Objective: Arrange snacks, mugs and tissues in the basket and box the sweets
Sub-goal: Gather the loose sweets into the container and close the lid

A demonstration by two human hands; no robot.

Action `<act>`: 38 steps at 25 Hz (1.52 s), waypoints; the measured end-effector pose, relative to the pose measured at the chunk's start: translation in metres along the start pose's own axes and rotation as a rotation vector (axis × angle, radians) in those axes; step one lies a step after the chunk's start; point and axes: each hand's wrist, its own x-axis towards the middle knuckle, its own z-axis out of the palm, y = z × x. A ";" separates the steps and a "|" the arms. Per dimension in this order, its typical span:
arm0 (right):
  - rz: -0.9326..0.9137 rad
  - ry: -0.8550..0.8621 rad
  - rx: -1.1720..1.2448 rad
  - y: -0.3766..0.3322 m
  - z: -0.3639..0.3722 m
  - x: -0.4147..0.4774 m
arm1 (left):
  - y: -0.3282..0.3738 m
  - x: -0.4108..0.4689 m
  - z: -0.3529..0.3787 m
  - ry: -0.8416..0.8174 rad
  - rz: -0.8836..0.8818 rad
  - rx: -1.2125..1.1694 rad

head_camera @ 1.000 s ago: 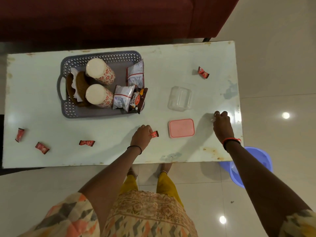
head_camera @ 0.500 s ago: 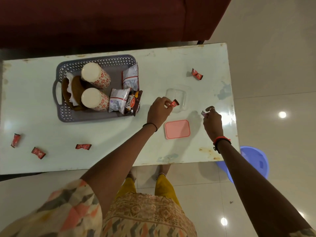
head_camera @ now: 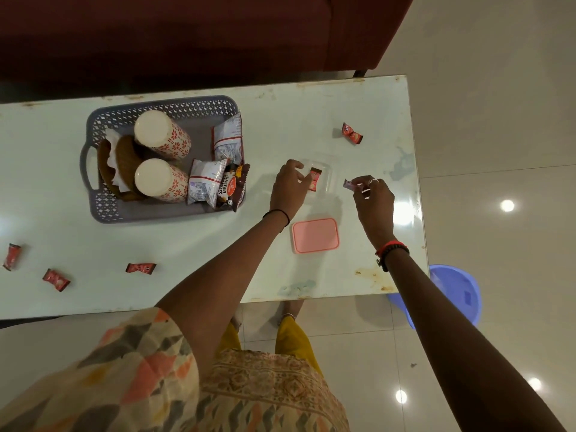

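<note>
A clear plastic box (head_camera: 331, 170) stands open on the white table (head_camera: 311, 113), its pink lid (head_camera: 315, 235) lying just in front of it. My left hand (head_camera: 288, 190) hovers at the box's left rim; a red sweet (head_camera: 314, 179) lies inside by my fingertips, thumb lifted off it. My right hand (head_camera: 372, 202) pinches another sweet (head_camera: 348, 184) just right of the box. Loose sweets lie at the far right (head_camera: 352, 133) and front left (head_camera: 141, 268), (head_camera: 56, 279), (head_camera: 12, 256). The grey basket (head_camera: 103, 210) holds two mugs (head_camera: 162, 132), (head_camera: 160, 179), snack packets (head_camera: 229, 140) and tissues (head_camera: 113, 165).
A blue bucket (head_camera: 455, 291) stands on the floor by the table's front right corner. A dark red sofa (head_camera: 187, 32) runs along the far side of the table. My feet are under the near edge.
My left hand carried a sweet from the table's front edge up to the clear box, where it now lies. My right hand picked a sweet off the right edge and moved toward the box.
</note>
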 end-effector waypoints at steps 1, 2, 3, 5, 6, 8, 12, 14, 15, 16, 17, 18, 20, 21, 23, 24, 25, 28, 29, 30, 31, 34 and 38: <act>-0.030 -0.021 0.000 -0.007 0.002 0.004 | -0.005 -0.004 -0.002 0.005 -0.011 -0.022; -0.059 -0.056 -0.006 -0.013 0.004 0.008 | -0.011 -0.009 -0.004 0.012 -0.023 -0.039; -0.083 -0.102 -0.015 -0.019 0.007 0.012 | -0.017 -0.013 -0.006 0.019 -0.035 -0.051; -0.123 -0.179 -0.041 -0.029 0.012 0.022 | -0.026 -0.018 -0.010 0.026 -0.057 -0.074; -0.140 -0.182 -0.056 -0.033 0.013 0.028 | -0.030 -0.019 -0.012 0.027 -0.063 -0.083; -0.146 -0.119 -0.082 -0.038 0.015 0.048 | -0.035 -0.021 -0.015 0.029 -0.063 -0.095; -0.127 -0.119 -0.282 -0.040 0.019 0.096 | -0.040 -0.021 -0.015 0.032 -0.061 -0.111; -0.166 -0.227 -0.425 -0.037 0.024 0.114 | -0.041 -0.018 -0.013 0.032 -0.058 -0.119; -0.185 -0.273 -0.477 -0.036 0.028 0.120 | -0.041 -0.017 -0.011 0.031 -0.057 -0.125; -0.207 -0.295 -0.519 -0.034 0.031 0.125 | -0.041 -0.016 -0.010 0.027 -0.056 -0.133; -0.228 -0.293 -0.553 -0.032 0.034 0.128 | -0.041 -0.015 -0.009 0.023 -0.054 -0.143; -0.244 -0.274 -0.573 -0.031 0.037 0.129 | -0.041 -0.015 -0.008 0.019 -0.053 -0.151; -0.240 -0.241 -0.553 -0.029 0.040 0.128 | -0.041 -0.014 -0.008 0.010 -0.060 -0.154; -0.206 -0.228 -0.506 -0.029 0.040 0.126 | -0.041 -0.015 -0.008 0.006 -0.067 -0.153; -0.080 -0.167 -0.345 -0.034 0.037 0.120 | -0.040 -0.016 -0.010 0.001 -0.082 -0.156; -0.021 -0.118 -0.261 -0.039 0.034 0.113 | -0.040 -0.017 -0.011 0.001 -0.090 -0.159; 0.015 -0.075 -0.193 -0.046 0.032 0.104 | -0.040 -0.018 -0.013 0.000 -0.098 -0.162; 0.004 -0.104 -0.174 -0.059 0.033 0.066 | -0.039 -0.025 -0.017 -0.005 -0.113 -0.165; -0.019 -0.157 -0.219 -0.060 0.035 0.055 | -0.038 -0.028 -0.019 -0.009 -0.111 -0.168; -0.033 -0.203 -0.262 -0.062 0.037 0.045 | -0.037 -0.031 -0.021 -0.014 -0.104 -0.170; -0.036 -0.227 -0.283 -0.063 0.037 0.038 | -0.036 -0.035 -0.023 -0.018 -0.095 -0.170; -0.063 -0.173 -0.261 -0.075 0.035 0.026 | -0.035 -0.047 -0.035 -0.023 -0.057 -0.190; -0.206 -0.126 -0.148 -0.101 0.048 -0.015 | -0.055 -0.078 -0.064 -0.003 0.006 -0.219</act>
